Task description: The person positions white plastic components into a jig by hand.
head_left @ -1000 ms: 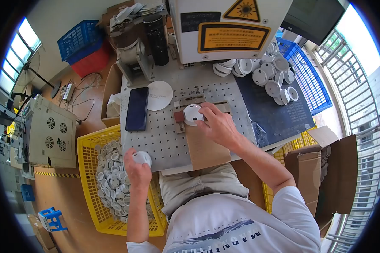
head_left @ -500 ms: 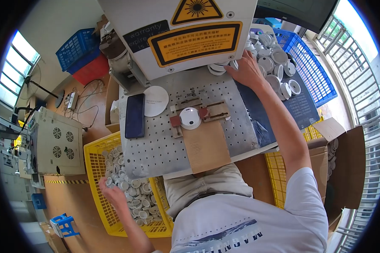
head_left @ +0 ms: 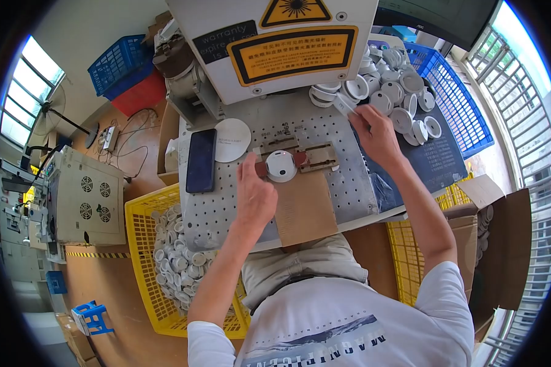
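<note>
A white round plastic cap (head_left: pixel 281 166) with a small dark slot sits in the clamping fixture (head_left: pixel 317 158) on the perforated metal plate (head_left: pixel 226 214). My left hand (head_left: pixel 255 192) is at the fixture's left jaw, fingers stretched toward it beside the cap; nothing shows in them. Over the plate's right side, my right hand (head_left: pixel 376 131) pinches another white cap (head_left: pixel 344 104), seen tilted nearly edge-on. A heap of similar white caps (head_left: pixel 393 92) lies just beyond that hand, on a dark board (head_left: pixel 438 160).
A laser machine head (head_left: pixel 294 55) with warning labels overhangs the plate. A phone (head_left: pixel 201 160) and a white paper disc (head_left: pixel 232 140) lie at the left. Cardboard (head_left: pixel 305 208) rests before the fixture. A yellow crate (head_left: pixel 142 269) holds many caps; a blue basket (head_left: pixel 465 116) stands behind the heap.
My left hand has moved from above the yellow crate up to the fixture. My right hand has drawn back from the heap toward me with a cap in its fingers.
</note>
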A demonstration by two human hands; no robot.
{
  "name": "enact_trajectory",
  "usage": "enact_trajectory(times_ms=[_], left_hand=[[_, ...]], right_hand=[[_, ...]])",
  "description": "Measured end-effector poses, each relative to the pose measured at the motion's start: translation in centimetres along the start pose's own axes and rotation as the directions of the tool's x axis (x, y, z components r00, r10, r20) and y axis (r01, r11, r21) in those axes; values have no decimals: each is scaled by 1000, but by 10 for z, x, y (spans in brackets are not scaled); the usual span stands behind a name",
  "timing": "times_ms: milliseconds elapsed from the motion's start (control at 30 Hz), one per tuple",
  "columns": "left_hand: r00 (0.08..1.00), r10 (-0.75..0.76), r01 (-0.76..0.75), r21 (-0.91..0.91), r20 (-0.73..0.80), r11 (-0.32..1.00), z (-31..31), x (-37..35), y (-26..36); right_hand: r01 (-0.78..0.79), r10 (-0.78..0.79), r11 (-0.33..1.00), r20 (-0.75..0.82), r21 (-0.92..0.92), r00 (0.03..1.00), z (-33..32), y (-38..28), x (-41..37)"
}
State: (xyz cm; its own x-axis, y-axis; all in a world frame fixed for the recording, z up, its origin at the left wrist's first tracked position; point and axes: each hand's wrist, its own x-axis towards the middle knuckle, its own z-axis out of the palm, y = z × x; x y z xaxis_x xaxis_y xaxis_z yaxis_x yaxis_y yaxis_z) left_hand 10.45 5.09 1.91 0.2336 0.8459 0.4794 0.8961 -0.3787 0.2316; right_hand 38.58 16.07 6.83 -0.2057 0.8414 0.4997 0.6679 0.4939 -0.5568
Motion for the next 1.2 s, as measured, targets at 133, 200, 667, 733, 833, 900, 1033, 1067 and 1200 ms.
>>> enact_trajectory(times_ms=[133, 200, 667, 733, 833, 900, 1033, 1067, 1200], left_hand=[[949, 50, -102, 154, 311, 983, 51, 35, 9], [957, 67, -114, 154, 281, 981, 51, 33, 17], [907, 166, -311, 350, 386, 884, 53, 30, 14], [883, 194, -346, 312, 428, 885, 47, 23, 19], [853, 263, -401, 242, 452, 884, 28, -3, 32], [840, 315, -437, 206, 441, 876, 18, -29, 33], [983, 72, -87, 84, 170, 993, 9, -85, -8], [991, -58, 51, 61, 121, 997, 10, -95, -18], [991, -125, 122, 60, 44, 991, -16, -100, -24]], right_hand=[[-717, 381, 348, 607, 604, 697, -4, -15, -79], [-783, 427, 316, 657, 536, 622, -9, -24, -97], [-631, 474, 766, 552, 126, 686, 7, -45, -77], [-392, 341, 919, 419, 41, 842, 5, -45, -86], [-106, 150, 984, 334, -144, 930, 3, -66, -99], [-93, 161, 975, 357, -202, 920, 9, -75, -104], [12, -4, 1000, 478, -14, 879, 31, -79, -104], [66, -64, 998, 468, 13, 881, 37, -81, -101], [146, -127, 989, 433, -10, 892, 62, -94, -93]])
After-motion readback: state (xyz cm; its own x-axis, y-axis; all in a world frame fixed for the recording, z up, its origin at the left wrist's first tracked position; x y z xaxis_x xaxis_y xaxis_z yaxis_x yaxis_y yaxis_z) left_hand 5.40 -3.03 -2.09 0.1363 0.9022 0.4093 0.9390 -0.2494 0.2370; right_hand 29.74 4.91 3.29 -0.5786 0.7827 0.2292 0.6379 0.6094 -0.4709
